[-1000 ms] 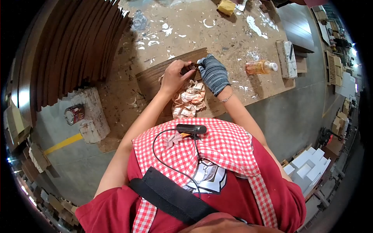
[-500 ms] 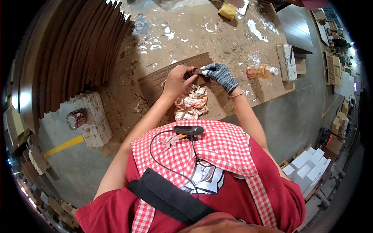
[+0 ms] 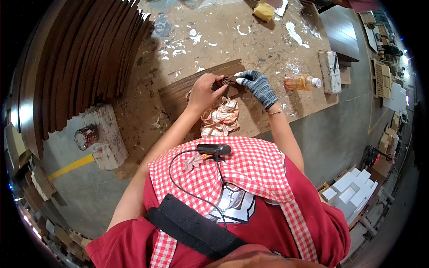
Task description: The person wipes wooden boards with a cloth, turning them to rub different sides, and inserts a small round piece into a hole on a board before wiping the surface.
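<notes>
My bare left hand is closed around a small dark round container, its open end turned toward my other hand. My right hand, in a grey-striped glove with pale fingertips, pinches a small brown piece at the container's mouth; its exact kind is too small to tell. Beneath both hands lies a brown wood-grain board. A crumpled, brown-stained cloth or paper rests between my forearms at the near edge of the board.
Dark brown curved panels stand in a row at the left. A paint-spotted worktable bears a bottle of orange liquid and a yellow sponge-like block. A can sits at lower left by a paint-crusted block.
My right hand has shifted slightly right and away from the container, with the brown piece still between its fingertips. My left hand stays nearly in place.
</notes>
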### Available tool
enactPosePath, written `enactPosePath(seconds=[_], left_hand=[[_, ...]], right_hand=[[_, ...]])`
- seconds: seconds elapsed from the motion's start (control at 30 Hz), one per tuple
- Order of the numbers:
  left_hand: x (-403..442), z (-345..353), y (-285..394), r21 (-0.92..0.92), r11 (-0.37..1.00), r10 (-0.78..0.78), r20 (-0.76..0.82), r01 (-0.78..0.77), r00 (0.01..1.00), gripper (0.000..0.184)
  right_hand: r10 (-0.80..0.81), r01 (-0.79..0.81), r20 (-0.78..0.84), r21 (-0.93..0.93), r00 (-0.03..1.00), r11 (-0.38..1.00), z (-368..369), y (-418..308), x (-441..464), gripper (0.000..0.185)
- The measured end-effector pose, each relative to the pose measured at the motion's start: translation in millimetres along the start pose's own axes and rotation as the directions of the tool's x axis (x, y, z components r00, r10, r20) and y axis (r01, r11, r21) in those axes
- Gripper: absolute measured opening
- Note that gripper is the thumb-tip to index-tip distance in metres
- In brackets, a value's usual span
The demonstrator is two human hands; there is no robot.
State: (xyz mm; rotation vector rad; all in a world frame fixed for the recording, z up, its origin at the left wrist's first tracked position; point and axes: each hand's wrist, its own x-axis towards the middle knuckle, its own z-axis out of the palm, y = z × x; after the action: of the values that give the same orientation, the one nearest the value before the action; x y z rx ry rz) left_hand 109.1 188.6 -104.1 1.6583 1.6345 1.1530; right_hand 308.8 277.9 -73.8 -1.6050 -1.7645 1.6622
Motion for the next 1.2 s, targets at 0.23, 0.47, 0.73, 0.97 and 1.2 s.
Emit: enactPosePath(seconds=[0.23, 0.47, 0.73, 0.97, 1.2], left_hand=[[0, 2, 0, -0.012, 1.0, -0.006, -0.007, 0.006, 1.0, 0.028], [0, -1, 3, -0.003, 1.0, 0.002, -0.007, -0.002, 1.0, 0.028], [1, 2, 3, -0.004, 1.0, -0.014, 0.002, 0.014, 1.0, 0.029], [-1, 2, 3, 0.004, 1.0, -0.017, 0.005, 0.017, 1.0, 0.029], [0, 0, 5, -0.025, 1.0, -0.012, 0.008, 0.012, 1.0, 0.029]], right_hand=[[-0.252, 0.248, -0.013, -0.133, 0.968, 0.96, 8, -5, -9, 0.016], [-0.244, 0.226, -0.057, -0.222, 0.968, 0.949, 11, -13, -8, 0.015], [-0.301, 0.266, -0.072, -0.308, 0.951, 0.913, 16, -6, -7, 0.014], [-0.311, 0.278, -0.037, -0.354, 0.95, 0.893, 5, -20, -17, 0.015], [-0.324, 0.273, 0.03, -0.618, 0.946, 0.738, 11, -32, -13, 0.013]])
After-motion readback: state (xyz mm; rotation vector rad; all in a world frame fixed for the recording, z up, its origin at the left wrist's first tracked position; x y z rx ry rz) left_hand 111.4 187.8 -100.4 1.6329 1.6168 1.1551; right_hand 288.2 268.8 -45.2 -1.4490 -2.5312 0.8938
